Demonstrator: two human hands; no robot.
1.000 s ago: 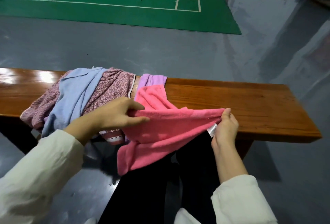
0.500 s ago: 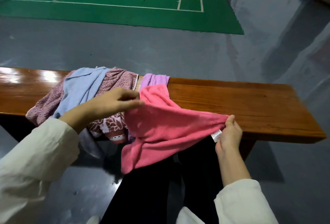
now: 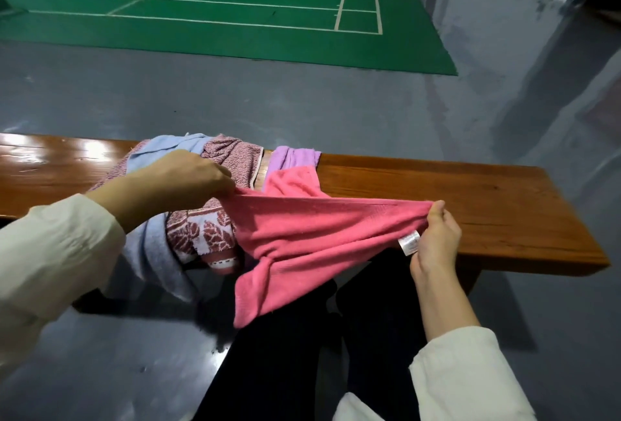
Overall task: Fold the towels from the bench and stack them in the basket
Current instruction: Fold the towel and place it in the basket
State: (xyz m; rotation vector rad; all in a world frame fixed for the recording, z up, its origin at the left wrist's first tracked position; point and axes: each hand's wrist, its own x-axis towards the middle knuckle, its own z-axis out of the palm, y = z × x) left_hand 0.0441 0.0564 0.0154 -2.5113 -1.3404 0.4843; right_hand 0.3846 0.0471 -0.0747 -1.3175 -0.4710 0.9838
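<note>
The bench (image 3: pixel 470 205) runs out of view on the left, and its near edge is hidden behind the left sleeve (image 3: pixel 57 252) and the hanging cloth. The purple towel (image 3: pixel 292 158) shows only as a strip; the rest lies under the pink towel (image 3: pixel 319 236). The left forearm covers the middle of the heap, so it is unclear how the blue towel (image 3: pixel 151 252) and the red patterned towel (image 3: pixel 232 155) lie on each other there. The print on the white label (image 3: pixel 408 242) is too small to read.

The bench is glossy brown wood on a grey floor (image 3: pixel 302 101), with a green court (image 3: pixel 235 0) marked in white lines beyond and a scuffed pale wall (image 3: pixel 504 0) to the right.

The left hand (image 3: pixel 188 178) reaches in palm down and pinches one end of the pink towel's top edge. The right hand (image 3: pixel 433 239) pinches the other end, just beside the label, thumb on top. The edge is stretched tight between them over the bench front; one part lies on the bench, a corner hangs before black trousers (image 3: pixel 285 353).
</note>
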